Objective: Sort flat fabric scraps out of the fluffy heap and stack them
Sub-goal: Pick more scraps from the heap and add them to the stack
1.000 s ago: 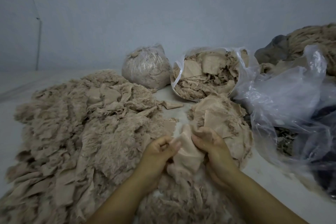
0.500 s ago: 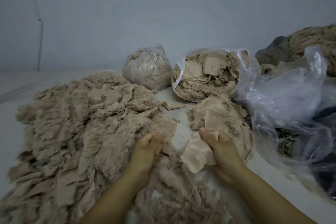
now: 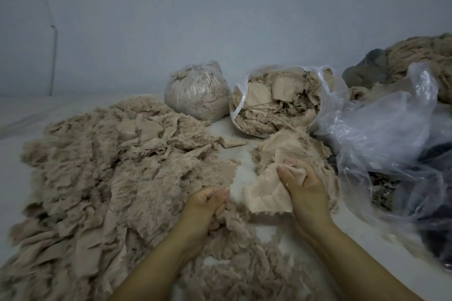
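Right hand [image 3: 304, 184] grips a flat fabric scrap [image 3: 265, 193], thumb and curled fingers bunching its upper edge; the scrap hangs down and to the left of the hand, its ribbed face showing, above the pale surface [image 3: 242, 178]. It sits at the near-left edge of the stack of flat scraps [image 3: 291, 151], which lies right of centre on the surface. A second ago both hands held this scrap together near the middle; the left has since let go and the right has carried it rightward, close to the stack.

Left hand [image 3: 205, 205] has dropped to the near edge of the fluffy heap [image 3: 97, 178], fingers curled around a tuft of fluffy material. Half a second ago it rested slightly higher on the heap; it now reaches lower and closer to the person.

The heap covers the left half of the surface and runs along the near edge under both forearms. Unchanged positions: a tied bag of fluff [image 3: 197, 95] toward the far edge, an open bag of scraps [image 3: 281, 102] just right of it, touching the far side of the stack, and loose clear plastic [image 3: 391, 142] along the right edge. One small scrap [image 3: 231, 142] lies alone between heap and open bag.
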